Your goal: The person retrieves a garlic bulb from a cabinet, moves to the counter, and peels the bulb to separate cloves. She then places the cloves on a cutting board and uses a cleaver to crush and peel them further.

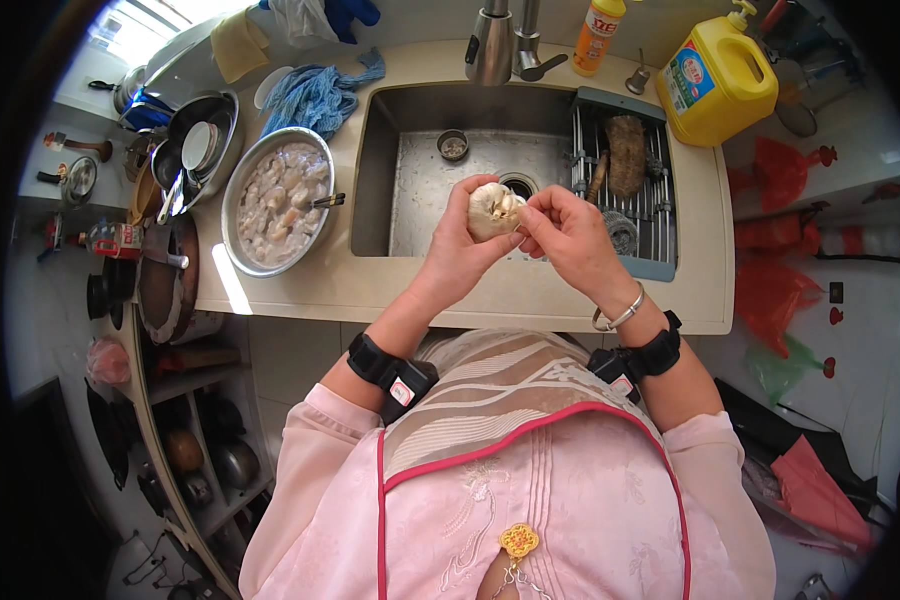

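A whole garlic bulb point(494, 207) is held over the steel sink point(400, 190). My left hand point(460, 235) wraps round its left side and underside. My right hand point(565, 230) pinches at the right side of the bulb with thumb and forefinger. Just beyond the bulb, the drain is partly hidden, and a small round metal cup point(453, 146) lies farther back in the basin.
A bowl of pale chunks in liquid point(278, 205), blue cloth point(312, 100) and stacked pans point(192, 145) occupy the left counter. A drying rack point(655, 200) holding a long brown root point(625, 155) spans the sink's right side. Behind are the faucet point(488, 50) and yellow jug point(718, 85).
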A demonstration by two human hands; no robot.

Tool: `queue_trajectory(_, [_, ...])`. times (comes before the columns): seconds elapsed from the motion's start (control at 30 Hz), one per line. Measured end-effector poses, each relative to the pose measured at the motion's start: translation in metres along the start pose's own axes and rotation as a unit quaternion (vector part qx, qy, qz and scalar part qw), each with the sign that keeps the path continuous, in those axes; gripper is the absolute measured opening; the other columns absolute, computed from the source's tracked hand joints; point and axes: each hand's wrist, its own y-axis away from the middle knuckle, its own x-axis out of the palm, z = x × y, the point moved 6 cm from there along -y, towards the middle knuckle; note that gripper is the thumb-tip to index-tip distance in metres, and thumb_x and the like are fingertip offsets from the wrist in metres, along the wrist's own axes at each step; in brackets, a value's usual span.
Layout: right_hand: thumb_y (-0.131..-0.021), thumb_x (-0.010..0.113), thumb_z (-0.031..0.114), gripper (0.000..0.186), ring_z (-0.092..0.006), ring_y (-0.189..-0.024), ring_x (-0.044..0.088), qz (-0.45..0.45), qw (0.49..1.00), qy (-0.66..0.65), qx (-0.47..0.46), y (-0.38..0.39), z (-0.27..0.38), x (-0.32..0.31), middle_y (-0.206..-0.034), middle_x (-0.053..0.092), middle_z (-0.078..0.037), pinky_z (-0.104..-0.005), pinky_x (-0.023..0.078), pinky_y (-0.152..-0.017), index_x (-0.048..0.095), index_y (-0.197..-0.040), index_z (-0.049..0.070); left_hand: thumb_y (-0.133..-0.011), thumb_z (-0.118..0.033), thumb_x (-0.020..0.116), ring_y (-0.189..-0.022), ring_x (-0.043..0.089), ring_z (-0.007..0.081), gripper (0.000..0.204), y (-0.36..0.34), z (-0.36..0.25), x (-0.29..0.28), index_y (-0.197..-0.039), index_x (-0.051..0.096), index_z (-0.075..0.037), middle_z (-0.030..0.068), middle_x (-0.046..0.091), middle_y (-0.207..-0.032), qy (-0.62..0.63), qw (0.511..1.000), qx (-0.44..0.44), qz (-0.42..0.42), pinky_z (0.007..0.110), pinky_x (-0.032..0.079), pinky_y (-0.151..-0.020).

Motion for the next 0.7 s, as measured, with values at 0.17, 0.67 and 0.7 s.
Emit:
queue_trajectory(0.17, [-0.094,0.055,0.016,0.016,-0.0092,-0.061,0.061,-0.034,0.996,-0.07,0.049,0.002,-0.008,-0.008,-0.076,0.063,-0.006,-0.0227,0.051,-0.054,0.056,-0.092,0.0,-0.084,-0.003,0.068,-0.089,0.058,0.0121,0.057,0.007,-0.001,-0.009,-0.132,0.039,-0.012,0.0033,0.056,-0.107,0.145,0.987,-0.068,0.014,0.026,0.051,-0.071])
queue_trajectory(0.67, [-0.084,0.061,0.008,0.006,-0.0196,-0.066,0.061,-0.075,0.938,0.263,-0.216,0.005,0.032,0.013,-0.075,0.06,-0.007,-0.0327,0.049,-0.057,0.058,-0.081,0.004,-0.092,-0.023,0.062,-0.09,0.059,0.013,0.025,-0.005,0.023,-0.019,-0.111,0.051,-0.012,0.0043,0.06,-0.105,0.413,0.902,-0.115,-0.048,0.029,0.051,-0.076])
queue_trajectory(0.7, [-0.081,0.061,0.008,0.004,-0.0208,-0.07,0.06,-0.078,0.908,0.326,-0.254,0.005,0.035,0.02,-0.076,0.059,-0.006,-0.0337,0.048,-0.059,0.059,-0.08,0.005,-0.092,-0.023,0.062,-0.091,0.059,0.0134,0.025,-0.004,0.026,-0.012,-0.111,0.051,-0.012,0.0044,0.06,-0.105,0.428,0.894,-0.125,-0.054,0.029,0.051,-0.077])
